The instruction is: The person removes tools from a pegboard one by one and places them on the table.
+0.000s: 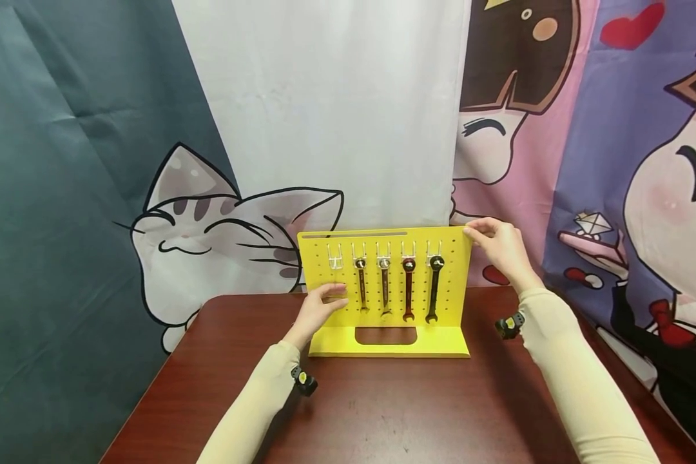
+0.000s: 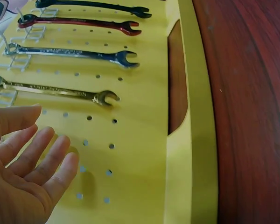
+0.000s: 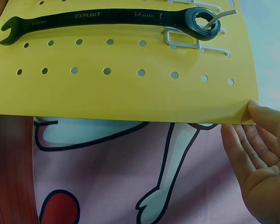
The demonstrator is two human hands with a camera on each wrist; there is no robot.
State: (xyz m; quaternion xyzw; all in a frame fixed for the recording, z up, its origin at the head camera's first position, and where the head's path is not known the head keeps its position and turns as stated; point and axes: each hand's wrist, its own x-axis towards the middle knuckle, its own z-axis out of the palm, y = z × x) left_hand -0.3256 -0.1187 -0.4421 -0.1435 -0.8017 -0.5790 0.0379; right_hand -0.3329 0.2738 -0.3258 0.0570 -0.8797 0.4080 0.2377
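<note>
The right hand (image 1: 502, 250) had its grip clamped on the pegboard (image 1: 397, 283) at its top-right corner; the left hand (image 1: 315, 310), grip apart, fronted its left side; light pinching probably steadied it best

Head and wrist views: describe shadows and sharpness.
Head: a dark shadow lies on the table beside the right sleeve; left wrist: soft shadow from the left hand on the yellow board, lettering on the gold wrench too soft to read; right wrist: black wrench sharp enough to read EXPLOIT.

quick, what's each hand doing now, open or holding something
Left hand: open, holding nothing.
Right hand: closed, pinching the top corner of the yellow perforated board.
</note>
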